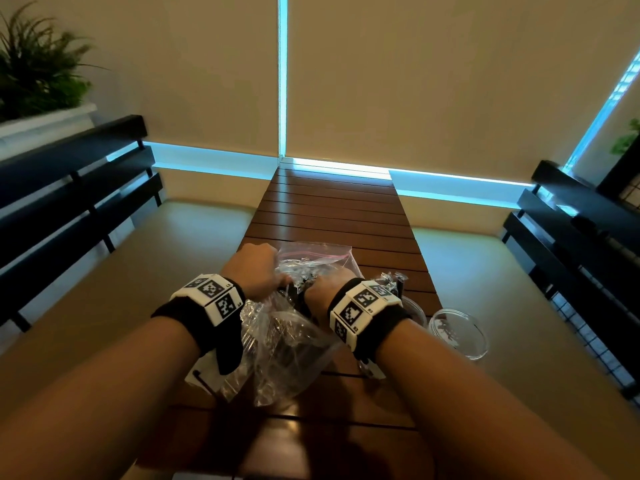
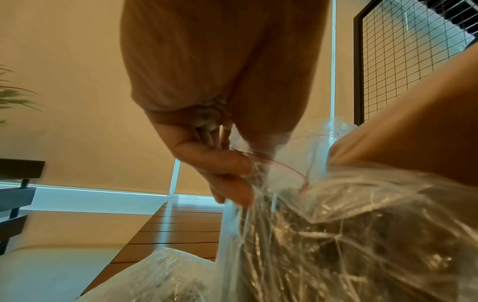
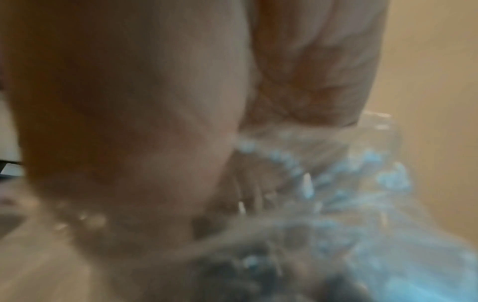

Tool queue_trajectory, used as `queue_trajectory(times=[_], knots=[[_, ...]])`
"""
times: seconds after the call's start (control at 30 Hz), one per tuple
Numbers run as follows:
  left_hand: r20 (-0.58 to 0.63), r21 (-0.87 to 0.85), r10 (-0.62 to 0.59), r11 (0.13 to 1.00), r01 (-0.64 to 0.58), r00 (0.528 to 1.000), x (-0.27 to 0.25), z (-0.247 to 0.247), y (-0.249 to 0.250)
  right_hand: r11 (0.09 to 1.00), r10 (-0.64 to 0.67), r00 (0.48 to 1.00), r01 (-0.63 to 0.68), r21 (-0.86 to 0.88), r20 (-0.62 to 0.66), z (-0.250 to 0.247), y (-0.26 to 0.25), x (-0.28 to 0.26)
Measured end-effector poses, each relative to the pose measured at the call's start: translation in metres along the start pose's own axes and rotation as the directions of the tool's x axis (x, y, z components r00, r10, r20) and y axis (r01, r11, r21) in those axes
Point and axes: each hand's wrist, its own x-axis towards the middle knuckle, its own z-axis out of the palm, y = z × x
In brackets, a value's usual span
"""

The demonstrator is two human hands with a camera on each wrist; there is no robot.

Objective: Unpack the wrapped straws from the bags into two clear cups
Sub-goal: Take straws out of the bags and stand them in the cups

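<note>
Clear crinkled plastic zip bag [image 1: 277, 337] with a pink seal strip, stuffed with thin wrapped straws [image 2: 323, 245], held up over the brown slatted wooden table [image 1: 332, 209]. Two clear round plastic cups standing on the table right of the bag: nearer cup [image 1: 459, 332] empty, other [image 1: 414, 311] mostly hidden.

Bare forearms; black wristbands [image 1: 194, 327] on both wrists, each carrying white blocks [image 1: 360, 306] with black square-pattern markers.

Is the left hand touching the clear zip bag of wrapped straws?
Touching. The left wrist view shows the left hand pinching the clear zip bag at its red-lined mouth.
</note>
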Motion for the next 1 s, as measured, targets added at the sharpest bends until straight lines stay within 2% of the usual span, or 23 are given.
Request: queue_trajectory(times=[0.13, 0.2, 0.3, 0.47, 0.53, 0.6, 0.77, 1.0], knots=[[-0.026, 0.004, -0.006, 1.0, 0.006, 1.0, -0.003, 0.0, -0.001, 1.0, 0.01, 0.996, -0.01, -0.006, 0.085, 0.003, 0.0, 0.004], [-0.038, 0.004, -0.018, 1.0, 0.018, 0.999, -0.004, -0.001, -0.002, 0.994, 0.0, 1.0, -0.001, 0.109, 0.013, 0.005, 0.006, 0.008], [-0.053, -0.017, -0.041, 0.999, 0.04, 0.998, -0.005, 0.001, -0.002, 0.955, 0.032, 0.985, 0.02, 0.295, -0.171, 0.012, 0.015, 0.012], [-0.059, -0.044, -0.08, 0.996, 0.077, 0.995, -0.003, 0.005, -0.003, 0.855, 0.086, 0.951, 0.083, 0.511, -0.298, 0.029, 0.013, 0.015], [-0.056, -0.041, -0.079, 0.996, 0.077, 0.995, -0.001, 0.006, -0.004, 0.832, 0.093, 0.942, 0.105, 0.544, -0.324, 0.032, 0.008, 0.015], [-0.062, -0.035, -0.071, 0.997, 0.069, 0.996, 0.0, 0.007, -0.004, 0.85, 0.109, 0.93, 0.095, 0.518, -0.35, 0.035, 0.0, 0.017], [-0.046, -0.104, -0.105, 0.989, 0.1, 0.993, 0.002, 0.01, -0.009, 0.885, 0.186, 0.835, 0.088, 0.458, -0.518, 0.045, -0.015, 0.016], [0.006, -0.278, -0.15, 0.949, 0.146, 0.989, 0.002, 0.007, -0.012, 0.821, 0.334, 0.698, 0.116, 0.56, -0.634, 0.037, -0.003, 0.028]])
